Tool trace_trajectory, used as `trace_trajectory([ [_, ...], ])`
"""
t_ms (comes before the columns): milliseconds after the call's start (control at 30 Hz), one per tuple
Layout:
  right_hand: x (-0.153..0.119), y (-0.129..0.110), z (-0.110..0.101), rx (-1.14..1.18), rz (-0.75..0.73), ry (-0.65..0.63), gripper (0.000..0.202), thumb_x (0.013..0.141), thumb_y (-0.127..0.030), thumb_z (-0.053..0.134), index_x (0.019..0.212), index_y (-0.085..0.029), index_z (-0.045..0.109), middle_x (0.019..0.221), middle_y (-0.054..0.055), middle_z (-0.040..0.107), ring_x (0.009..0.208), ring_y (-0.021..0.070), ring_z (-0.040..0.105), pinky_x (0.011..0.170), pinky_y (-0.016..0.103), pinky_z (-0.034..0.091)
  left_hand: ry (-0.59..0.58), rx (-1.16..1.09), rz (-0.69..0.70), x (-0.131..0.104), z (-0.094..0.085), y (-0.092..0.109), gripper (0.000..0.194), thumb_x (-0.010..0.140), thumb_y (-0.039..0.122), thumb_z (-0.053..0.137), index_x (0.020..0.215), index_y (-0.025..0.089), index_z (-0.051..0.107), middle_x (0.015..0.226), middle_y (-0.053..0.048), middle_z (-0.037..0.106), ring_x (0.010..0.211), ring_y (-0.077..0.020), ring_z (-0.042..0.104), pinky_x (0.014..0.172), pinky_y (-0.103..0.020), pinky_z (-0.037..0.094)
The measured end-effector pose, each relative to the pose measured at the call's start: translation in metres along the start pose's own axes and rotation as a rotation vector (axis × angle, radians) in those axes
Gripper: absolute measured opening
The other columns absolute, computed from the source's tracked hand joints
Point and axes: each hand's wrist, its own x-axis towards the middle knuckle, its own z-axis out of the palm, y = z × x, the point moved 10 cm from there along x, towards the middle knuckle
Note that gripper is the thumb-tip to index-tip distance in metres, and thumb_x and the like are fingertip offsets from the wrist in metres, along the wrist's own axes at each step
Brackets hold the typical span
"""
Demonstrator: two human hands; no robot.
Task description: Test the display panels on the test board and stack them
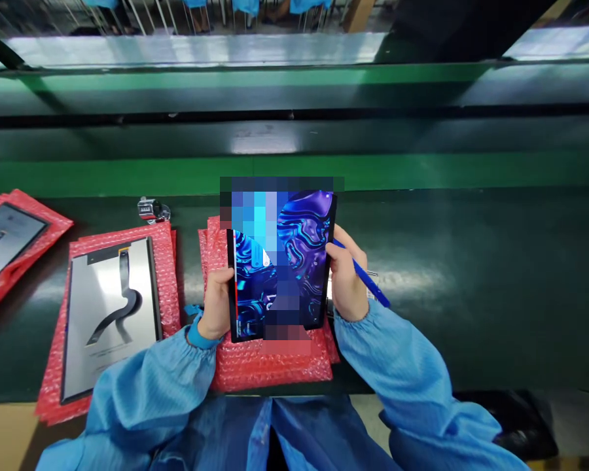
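Observation:
A tablet [307, 261] with a lit screen of blue and purple swirls is held upright in both hands, facing me. Part of its picture is hidden by blurred blocks. My left hand [216, 306] grips its left edge with the thumb at the front. On the opposite edge, my right hand [349, 278] is closed round the frame. A blue pen [372, 282] also sits in my right hand, slanting down to the right. Under the tablet lie red bubble-wrap bags [275, 373] on the bench.
To the left, a display panel [108, 314] with a dark ribbon cable rests on red bubble wrap [169, 288]. Another panel [12, 235] lies farther left. A metal tally counter [150, 209] stands behind them. A green ledge [422, 171] runs along the dark green bench [485, 288].

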Motion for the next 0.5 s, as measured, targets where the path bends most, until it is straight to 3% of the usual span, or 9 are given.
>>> trace_trajectory([
  [67, -0.003, -0.005, -0.005, -0.062, -0.013, 0.062, 0.036, 0.093, -0.028, 0.046, 0.123, -0.020, 0.064, 0.119, 0.007, 0.070, 0.112, 0.0245, 0.066, 0.095, 0.044, 0.057, 0.059, -0.179, -0.112, -0.005, -0.002, -0.011, 0.032, 0.081, 0.038, 0.033, 0.058, 0.025, 0.050, 0.053, 0.000, 0.060, 0.067, -0.0212, 0.068, 0.065, -0.038, 0.058],
  [233, -0.004, -0.027, 0.000, -0.127, -0.065, 0.036, 0.057, 0.076, -0.038, 0.078, 0.126, -0.020, 0.060, 0.115, 0.008, 0.071, 0.102, 0.0266, 0.069, 0.092, 0.042, 0.058, -0.064, -0.343, -0.267, -0.007, 0.012, -0.018, 0.025, 0.075, 0.038, 0.035, 0.061, 0.024, 0.051, 0.057, -0.001, 0.065, 0.075, -0.0246, 0.071, 0.065, -0.040, 0.059],
  [367, -0.006, -0.026, 0.001, 0.076, -0.040, -0.040, 0.044, 0.091, -0.045, 0.057, 0.127, -0.019, 0.061, 0.114, 0.008, 0.071, 0.101, 0.0271, 0.069, 0.087, 0.043, 0.059, 0.018, -0.326, -0.255, -0.004, 0.000, -0.019, 0.022, 0.073, 0.035, 0.040, 0.055, 0.025, 0.047, 0.054, -0.001, 0.062, 0.083, -0.0266, 0.071, 0.070, -0.040, 0.060],
  [500, -0.008, -0.019, -0.007, 0.043, 0.027, 0.007, 0.040, 0.085, -0.038, 0.064, 0.122, -0.022, 0.065, 0.084, 0.002, 0.071, 0.068, 0.0212, 0.067, 0.057, 0.034, 0.056, 0.029, -0.459, -0.334, -0.005, 0.002, -0.024, 0.018, 0.069, 0.035, 0.047, 0.054, 0.025, 0.050, 0.059, -0.001, 0.066, 0.091, -0.0287, 0.070, 0.074, -0.040, 0.060],
])
